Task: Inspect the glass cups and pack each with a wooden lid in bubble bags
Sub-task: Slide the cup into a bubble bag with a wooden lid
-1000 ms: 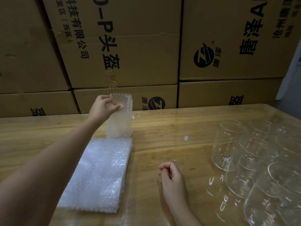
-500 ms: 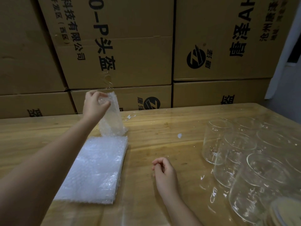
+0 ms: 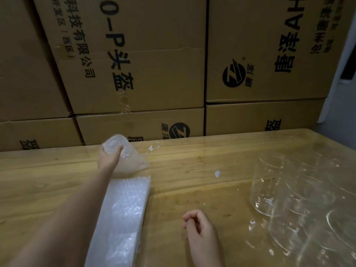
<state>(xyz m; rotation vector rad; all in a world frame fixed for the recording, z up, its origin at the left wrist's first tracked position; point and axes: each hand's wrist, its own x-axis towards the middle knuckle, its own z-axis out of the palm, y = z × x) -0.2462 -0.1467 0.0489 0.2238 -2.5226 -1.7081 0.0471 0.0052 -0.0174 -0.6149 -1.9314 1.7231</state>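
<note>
Head view, looking down across a wooden table. Left hand stretched forward, fingers curled round the top of a single bubble bag, gripping it. Held bag tilted, lower end resting just past the far edge of a flat stack of bubble bags. Contents of the held bag impossible to tell. Right hand resting on the table near the front, fingers loosely curled, grasping nothing. Cluster of clear glass cups at the right side, blurred, well apart from both hands. Stacked cardboard boxes with black print behind the table.
</note>
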